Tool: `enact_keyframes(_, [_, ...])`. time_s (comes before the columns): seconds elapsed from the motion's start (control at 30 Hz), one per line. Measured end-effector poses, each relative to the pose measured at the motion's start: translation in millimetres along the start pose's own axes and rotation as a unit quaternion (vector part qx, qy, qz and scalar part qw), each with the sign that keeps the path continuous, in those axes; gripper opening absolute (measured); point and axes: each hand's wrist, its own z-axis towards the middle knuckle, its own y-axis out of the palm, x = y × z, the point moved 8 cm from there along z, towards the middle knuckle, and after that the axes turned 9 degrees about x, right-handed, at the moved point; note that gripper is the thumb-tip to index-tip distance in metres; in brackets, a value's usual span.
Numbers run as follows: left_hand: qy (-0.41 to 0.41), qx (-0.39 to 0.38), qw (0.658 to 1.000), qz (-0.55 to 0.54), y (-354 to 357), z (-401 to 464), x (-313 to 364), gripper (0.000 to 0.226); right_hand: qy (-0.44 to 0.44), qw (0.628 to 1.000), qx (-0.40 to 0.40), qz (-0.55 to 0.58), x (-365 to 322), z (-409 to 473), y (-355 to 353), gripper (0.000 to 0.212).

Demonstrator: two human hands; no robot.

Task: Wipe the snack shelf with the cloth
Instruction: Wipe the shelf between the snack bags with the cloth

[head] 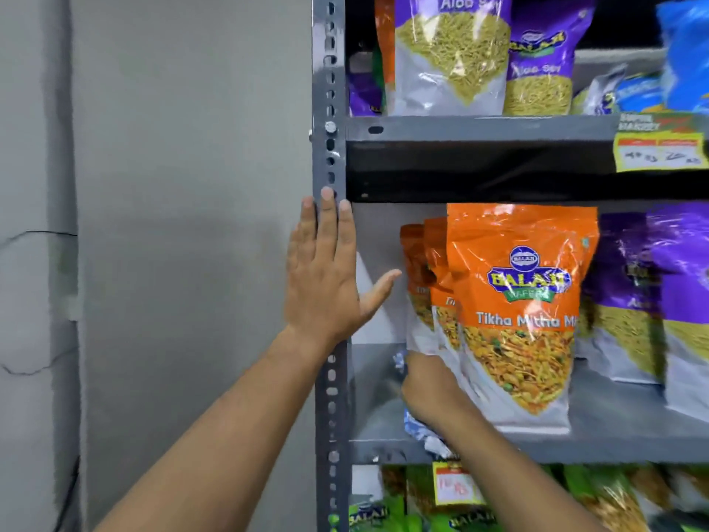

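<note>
The left hand (326, 278) lies flat against the grey perforated upright post (330, 109) of the snack shelf (614, 412), its fingers (327, 224) stretched out and released, holding nothing. To the right of this post and lower, the right hand (431, 389) reaches onto the shelf board just beside the orange snack bags (518, 309), and it is closed around the blue and white cloth (420, 430), which shows below the hand near the front edge of the shelf. Further right from the post stand the purple snack bags (652, 293).
</note>
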Motion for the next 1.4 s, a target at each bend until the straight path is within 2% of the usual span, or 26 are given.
enact_keyframes(0.07, [0.000, 0.007, 1.000, -0.006, 1, 2, -1, 0.098, 0.020, 0.998, -0.049, -0.047, 11, 8, 16, 0.016])
enact_keyframes(0.1, [0.001, 0.008, 1.000, -0.005, 2, 2, -1, 0.097, 0.018, 0.994, -0.083, -0.068, 15, 10, 25, 0.018])
enact_keyframes(0.17, [0.002, 0.010, 1.000, -0.009, 2, 2, -1, 0.096, 0.012, 0.987, -0.137, -0.086, 19, 11, 38, 0.033])
enact_keyframes(0.3, [0.002, 0.013, 1.000, -0.015, 1, -1, -2, 0.096, -0.013, 0.974, -0.168, -0.149, 20, 11, 48, 0.058])
enact_keyframes(0.37, [0.000, 0.014, 1.000, -0.011, 1, -1, -2, 0.096, -0.027, 0.968, -0.180, -0.171, 22, 10, 53, 0.058])
enact_keyframes(0.5, [0.002, 0.018, 1.000, -0.004, 2, -1, 0, 0.097, -0.035, 0.972, -0.179, -0.150, 7, 9, 57, 0.057])
enact_keyframes(0.6, [0.005, 0.013, 1.000, 0.007, 2, 0, 0, 0.096, -0.037, 0.987, -0.159, -0.010, -15, 3, 51, 0.040])
enact_keyframes(0.7, [0.008, 0.004, 1.000, 0.005, 1, -3, 2, 0.095, -0.022, 0.986, -0.165, 0.030, -8, -1, 44, 0.037])
enact_keyframes(0.9, [-0.001, 0.002, 1.000, -0.003, 1, -5, 3, 0.094, -0.084, 0.972, -0.179, -0.128, 15, 13, 52, 0.033])
enact_keyframes(1.1, [-0.001, 0.007, 1.000, 0.007, 0, -5, 2, 0.090, -0.060, 0.978, -0.176, -0.092, 1, 18, 57, 0.034])
enact_keyframes(1.17, [-0.004, 0.008, 1.000, 0.001, 0, -7, 2, 0.086, 0.006, 0.984, -0.175, -0.033, 16, 20, 59, 0.033])
enact_keyframes(1.23, [0.003, 0.012, 1.000, -0.009, 2, -8, 2, 0.083, 0.039, 0.981, -0.181, -0.059, 23, 28, 63, 0.034])
enact_keyframes(1.33, [0.013, 0.026, 0.999, -0.019, 2, -4, 1, 0.081, -0.006, 0.983, -0.147, -0.111, 10, 42, 64, 0.035])
enact_keyframes(1.4, [0.015, 0.031, 0.999, -0.021, 1, -3, 1, 0.080, -0.023, 0.983, -0.165, -0.080, 1, 39, 65, 0.036])
